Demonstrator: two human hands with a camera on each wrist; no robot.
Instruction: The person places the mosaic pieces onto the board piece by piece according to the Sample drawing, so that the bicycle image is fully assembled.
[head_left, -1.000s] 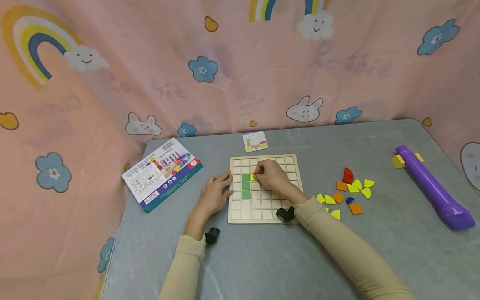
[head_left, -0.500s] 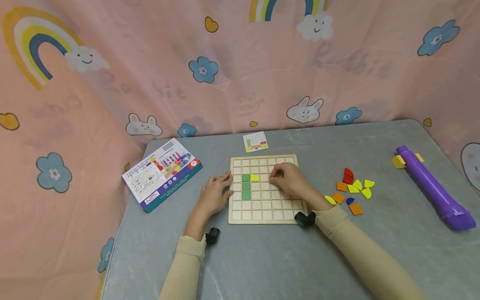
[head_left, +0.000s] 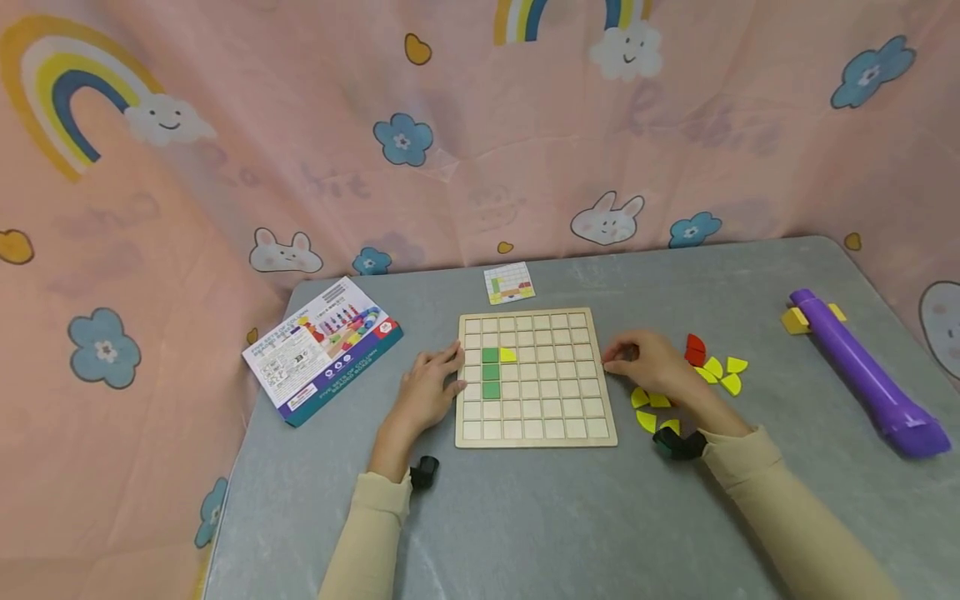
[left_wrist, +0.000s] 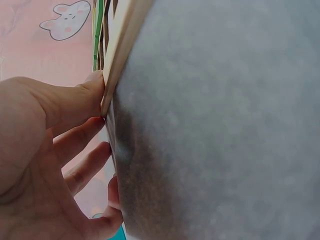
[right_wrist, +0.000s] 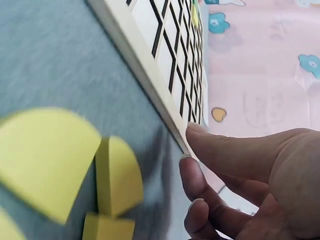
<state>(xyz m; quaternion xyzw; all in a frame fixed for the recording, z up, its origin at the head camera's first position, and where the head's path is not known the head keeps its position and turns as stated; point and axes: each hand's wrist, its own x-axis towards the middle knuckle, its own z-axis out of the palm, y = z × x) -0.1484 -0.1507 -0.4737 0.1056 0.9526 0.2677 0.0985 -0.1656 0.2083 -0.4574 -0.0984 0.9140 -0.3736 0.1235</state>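
A square wooden grid board (head_left: pixel 534 421) lies on the grey table. Green squares (head_left: pixel 491 389) stand in a column on its left side, with a yellow quarter-circle piece (head_left: pixel 507 355) beside the top one. My left hand (head_left: pixel 425 390) rests against the board's left edge; in the left wrist view its thumb (left_wrist: pixel 80 97) touches the rim. My right hand (head_left: pixel 651 367) is at the right edge, thumb and bent forefinger tips by the rim, no piece visible between them. Yellow quarter-circle pieces (right_wrist: pixel 47 157) lie near it, and the hand and wrist hide part of the pile.
Red pieces (head_left: pixel 695 348) and more yellow pieces (head_left: pixel 731 383) lie to the right. A pattern card (head_left: pixel 509 283) is behind the board. A box (head_left: pixel 322 350) lies at the left, a purple tube (head_left: pixel 870 375) with yellow blocks (head_left: pixel 796 321) at the far right.
My right hand has moved off the yellow piece and rightward to the board's right edge, leaving that piece on the grid. The left hand stays at the left edge.
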